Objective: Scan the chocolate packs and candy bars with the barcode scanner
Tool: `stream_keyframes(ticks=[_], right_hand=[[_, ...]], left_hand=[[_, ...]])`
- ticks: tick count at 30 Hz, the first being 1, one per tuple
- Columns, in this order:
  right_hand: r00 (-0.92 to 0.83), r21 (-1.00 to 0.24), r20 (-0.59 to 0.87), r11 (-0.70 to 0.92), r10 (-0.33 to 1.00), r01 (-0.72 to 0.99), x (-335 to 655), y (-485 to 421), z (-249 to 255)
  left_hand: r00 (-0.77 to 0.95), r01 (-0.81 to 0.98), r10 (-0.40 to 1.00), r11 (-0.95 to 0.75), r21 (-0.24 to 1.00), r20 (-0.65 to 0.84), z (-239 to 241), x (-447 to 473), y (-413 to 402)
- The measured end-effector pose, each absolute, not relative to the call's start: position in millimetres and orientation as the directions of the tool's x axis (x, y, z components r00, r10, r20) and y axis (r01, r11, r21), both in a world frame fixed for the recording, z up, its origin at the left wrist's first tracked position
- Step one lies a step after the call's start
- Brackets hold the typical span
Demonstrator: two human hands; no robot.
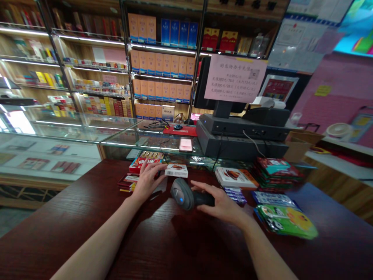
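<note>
My right hand (220,204) lies over the handle of a dark grey barcode scanner (183,196) on the dark wooden counter (87,225), fingers curled round it; a blue light glows on the scanner head. My left hand (147,178) reaches forward with fingers spread, resting on a low stack of flat packets (128,182). Its fingertips touch a small white box (176,170) with a red picture, which lies beside a red box (142,161).
A black till with a monitor (241,132) and a pink paper notice (234,77) stands behind. A white box (234,177), stacked red-green packets (275,171), and green-yellow snack bags (285,219) lie to the right. A glass display case (72,134) and product shelves are at left.
</note>
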State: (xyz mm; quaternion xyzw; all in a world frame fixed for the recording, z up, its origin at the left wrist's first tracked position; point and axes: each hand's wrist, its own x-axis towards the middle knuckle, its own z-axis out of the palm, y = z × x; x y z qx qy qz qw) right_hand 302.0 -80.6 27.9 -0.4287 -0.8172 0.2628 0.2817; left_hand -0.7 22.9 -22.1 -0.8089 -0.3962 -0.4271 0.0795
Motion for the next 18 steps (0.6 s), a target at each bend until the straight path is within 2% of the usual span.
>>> stream_keyframes(ticks=[6, 13, 18], right_hand=[[-0.452, -0.682, 0.255, 0.490, 0.855, 0.542, 305.7, -79.7, 26.6], [-0.485, -0.664, 0.219, 0.493, 0.847, 0.562, 301.9, -80.1, 26.4], [-0.572, -0.577, 0.172, 0.553, 0.802, 0.601, 289.3, -80.4, 17.3]], left_hand=[[0.297, 0.717, 0.538, -0.671, 0.188, 0.789, -24.5, 1.0, 26.6], [0.313, 0.718, 0.589, -0.660, 0.219, 0.745, -19.9, -0.1, 21.4], [0.346, 0.720, 0.571, -0.670, 0.179, 0.745, -17.3, 0.7, 19.1]])
